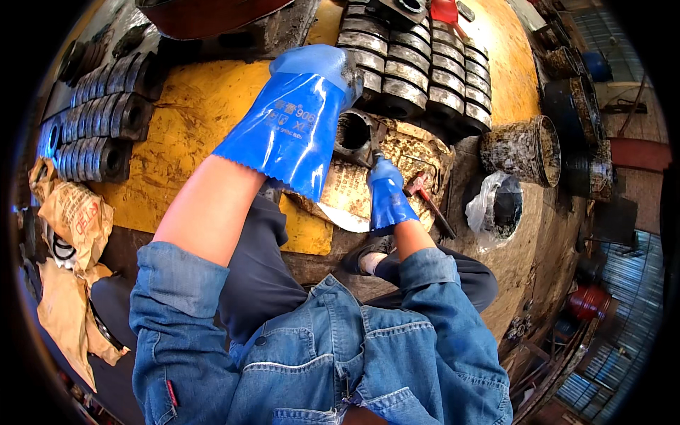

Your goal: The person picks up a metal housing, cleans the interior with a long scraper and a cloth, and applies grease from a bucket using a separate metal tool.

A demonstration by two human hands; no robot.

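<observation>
Both my hands wear blue rubber gloves. My left hand (315, 64) reaches forward beside the near end of the stacked metal blocks (405, 85). Its glove is smeared dark at the fingers, which are mostly hidden. Just below it, a dark, greasy metal block with a round bore (359, 156) rests on stained cardboard (414, 147). Close against the block's right side is my right hand (384, 177), fingers curled together around something small and dark that I cannot make out. A hammer with a red and black handle (427, 200) lies right of that hand.
More metal blocks (106, 117) stand in rows at the left on a yellow board (188, 113). Brown paper wrapping (76, 216) lies near them. At the right are a grimy bucket (520, 149) and a plastic-lined container (494, 205). A red scoop-like object (445, 10) sits at the back.
</observation>
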